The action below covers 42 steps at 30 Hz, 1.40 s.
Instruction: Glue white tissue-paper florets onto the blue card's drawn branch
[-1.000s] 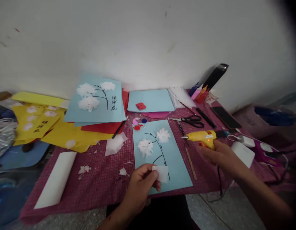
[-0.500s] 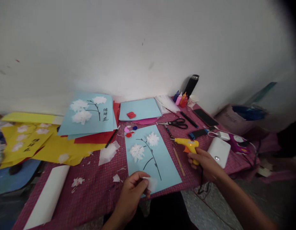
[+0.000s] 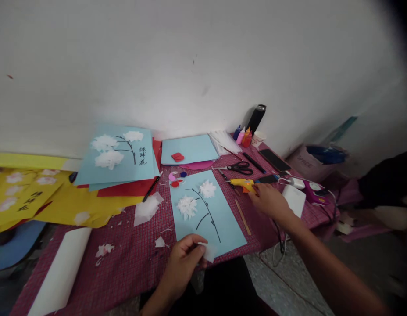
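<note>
My left hand (image 3: 187, 259) is closed in a pinch on a small piece of thin white tissue paper (image 3: 209, 252), over the near edge of a light blue sheet (image 3: 187, 230). Drawn on that sheet is a dark branch; two white paper flowers (image 3: 187, 206) are at its upper part. To the right of the sheet, my right hand (image 3: 269, 202) is closed at the back of a yellow hot glue gun (image 3: 242, 183) with an orange trigger. Its nozzle points left, and the handle is hidden by the hand.
Black-handled scissors (image 3: 239, 167), a wooden stick (image 3: 243, 217), a phone (image 3: 274, 160) and a white power bank (image 3: 294, 199) lie to the right. Paint bottles (image 3: 247, 138) and a black flask (image 3: 257, 118) stand behind. A finished flower picture (image 3: 144, 175) and tissue sheets (image 3: 147, 210) are on the left.
My right hand has moved forward and up with the glue gun, its fingers now over the gun's rear. My left hand still holds the tissue paper in the same place. The view has shifted slightly.
</note>
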Tool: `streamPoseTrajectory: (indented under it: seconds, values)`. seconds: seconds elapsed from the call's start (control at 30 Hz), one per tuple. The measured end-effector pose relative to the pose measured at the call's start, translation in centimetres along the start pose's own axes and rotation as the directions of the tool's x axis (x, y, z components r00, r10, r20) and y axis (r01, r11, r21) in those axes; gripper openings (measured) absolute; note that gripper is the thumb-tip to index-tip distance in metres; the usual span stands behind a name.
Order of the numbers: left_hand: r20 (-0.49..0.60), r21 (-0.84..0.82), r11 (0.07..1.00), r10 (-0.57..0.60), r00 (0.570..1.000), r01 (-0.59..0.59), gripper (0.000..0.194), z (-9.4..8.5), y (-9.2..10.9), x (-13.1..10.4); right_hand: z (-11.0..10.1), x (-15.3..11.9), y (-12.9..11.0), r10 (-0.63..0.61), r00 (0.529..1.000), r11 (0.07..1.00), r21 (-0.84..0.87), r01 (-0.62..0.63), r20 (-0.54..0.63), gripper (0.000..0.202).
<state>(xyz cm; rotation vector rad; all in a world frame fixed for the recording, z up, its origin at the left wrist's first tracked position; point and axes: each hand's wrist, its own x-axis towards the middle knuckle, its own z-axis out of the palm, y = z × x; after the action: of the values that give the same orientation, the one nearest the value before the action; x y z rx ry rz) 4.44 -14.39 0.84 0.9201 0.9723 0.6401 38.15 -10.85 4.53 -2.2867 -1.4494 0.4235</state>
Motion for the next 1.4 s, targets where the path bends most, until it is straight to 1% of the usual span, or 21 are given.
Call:
streamPoseTrajectory:
  seconds: [0.07,0.17,0.23,0.3,0.4,0.47,0.53,0.57,0.6,0.63,0.7,0.73,0.8,0.9,1.03,1.17,1.2,1.33,1.4]
  values:
    - [0.001,-0.037,0.999,0.02,1.0,-0.02,0.026,0.1,-0.3,0.2,0.2,-1.7,-0.8,-0.049,0.999,0.99,-0.131,0.048,-0.01,0.028]
    - [-0.026,-0.124,0.992,0.037,0.999,-0.04,0.027,0.5,-0.3,0.5,1.8,-4.2,-1.9,-0.097,0.991,0.959,-0.258,0.119,0.095,0.034]
    - [-0.049,-0.174,0.984,0.032,0.998,-0.04,0.028,0.9,0.0,0.7,2.9,-5.0,-2.4,-0.094,0.986,0.935,-0.328,0.136,0.14,0.035]
    - [-0.067,-0.21,0.977,0.027,0.997,-0.041,0.03,1.3,0.3,0.7,3.5,-4.9,-2.5,-0.085,0.984,0.913,-0.383,0.14,0.158,0.031]
    - [-0.11,-0.264,0.964,0.017,0.994,-0.045,0.033,1.6,0.7,0.8,3.0,-4.6,-2.5,-0.084,0.983,0.893,-0.426,0.146,0.162,0.024]
    - [-0.145,-0.297,0.953,0.011,0.989,-0.054,0.034,1.6,0.8,0.8,2.3,-5.4,-2.8,-0.089,0.985,0.889,-0.433,0.146,0.147,0.022]
    - [-0.166,-0.316,0.946,0.012,0.986,-0.065,0.034,1.6,0.7,1.0,1.7,-7.4,-3.5,-0.129,0.979,0.916,-0.36,0.179,0.158,0.023]
    - [-0.175,-0.32,0.945,0.018,0.984,-0.074,0.033,1.6,0.7,1.1,1.6,-8.7,-3.9,-0.216,0.959,0.952,-0.18,0.249,0.183,0.023]
    - [-0.181,-0.319,0.944,0.025,0.983,-0.083,0.033,1.7,0.6,1.1,1.7,-10.2,-4.4,-0.309,0.922,0.949,0.021,0.313,0.234,0.023]
    - [-0.188,-0.315,0.945,0.031,0.982,-0.09,0.032,1.8,0.5,1.2,1.9,-11.7,-5.0,-0.35,0.902,0.935,0.15,0.321,0.253,0.023]
    - [-0.204,-0.297,0.949,0.047,0.978,-0.108,0.029,2.0,0.5,1.3,2.5,-14.1,-6.0,-0.38,0.875,0.916,0.252,0.312,0.299,0.022]
    - [-0.211,-0.285,0.952,0.055,0.976,-0.115,0.028,2.1,0.5,1.3,2.9,-14.8,-6.4,-0.382,0.868,0.912,0.277,0.301,0.316,0.02]
    - [-0.221,-0.257,0.958,0.072,0.973,-0.129,0.025,2.3,0.6,1.2,3.7,-15.6,-6.8,-0.37,0.867,0.916,0.284,0.282,0.332,0.019]
    - [-0.224,-0.229,0.962,0.093,0.97,-0.145,0.023,2.4,0.6,1.0,4.3,-15.4,-6.8,-0.359,0.869,0.922,0.274,0.274,0.34,0.019]
    - [-0.22,-0.193,0.968,0.117,0.968,-0.161,0.021,2.4,0.5,0.9,4.4,-15.0,-6.3,-0.371,0.862,0.922,0.247,0.298,0.345,0.02]
    - [-0.208,-0.106,0.981,0.139,0.968,-0.163,0.019,2.0,0.3,0.9,4.5,-15.0,-6.1,-0.368,0.861,0.926,0.225,0.304,0.352,0.019]
    - [-0.194,-0.083,0.984,0.142,0.971,-0.16,0.021,1.9,0.3,0.8,4.5,-15.1,-6.0,-0.367,0.862,0.926,0.222,0.304,0.351,0.018]
    - [-0.133,0.0,0.987,0.161,0.978,-0.162,0.039,1.2,0.2,0.6,4.3,-15.0,-6.0,-0.367,0.867,0.922,0.254,0.291,0.337,0.018]
    - [-0.136,0.057,0.986,0.164,0.977,-0.158,0.041,0.9,0.2,0.4,4.0,-14.9,-6.0,-0.372,0.865,0.915,0.289,0.28,0.338,0.018]
